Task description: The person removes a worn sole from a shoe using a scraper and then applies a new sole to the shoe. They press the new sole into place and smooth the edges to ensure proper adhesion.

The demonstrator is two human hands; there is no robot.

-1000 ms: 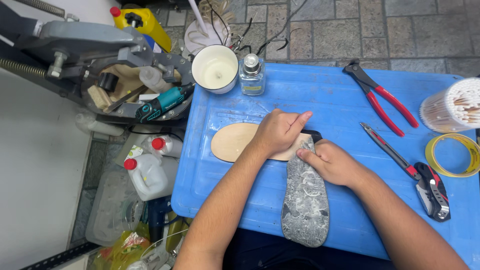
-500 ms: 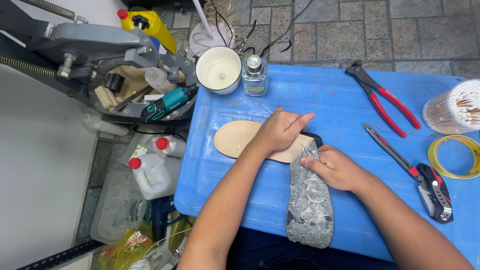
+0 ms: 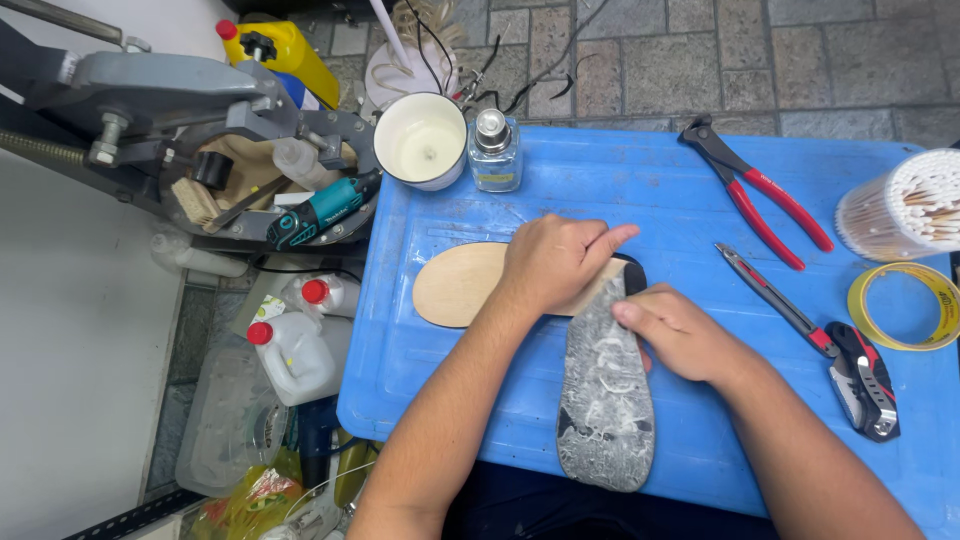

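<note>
Since the earlier pictures almost nothing has shifted; both hands stay on the two soles, and only the view has moved a little. The grey sole (image 3: 606, 400), mottled with white marks, lies lengthwise on the blue surface (image 3: 450, 400), its near end reaching the front edge; its far end meets the tan insole (image 3: 460, 285), which lies crosswise and shows a black edge at its right end. The left hand (image 3: 553, 262) rests palm down on the tan insole, fingers loosely curled, the index finger stretched toward the joint of the two pieces; it presses and does not grip. The right hand (image 3: 675, 330) is closed around the upper right edge of the grey sole, thumb on top.

Behind the hands stand a white cup (image 3: 420, 140) and a small clear bottle (image 3: 494, 152); to the right lie red-handled pliers (image 3: 757, 192), a folding knife (image 3: 815, 345) with red and black grip, a yellow tape roll (image 3: 905, 307) and a tub of white sticks (image 3: 912, 205). Left of the surface, white jugs with red caps (image 3: 300, 345) stand on the floor, beside a grey machine (image 3: 150, 110).
</note>
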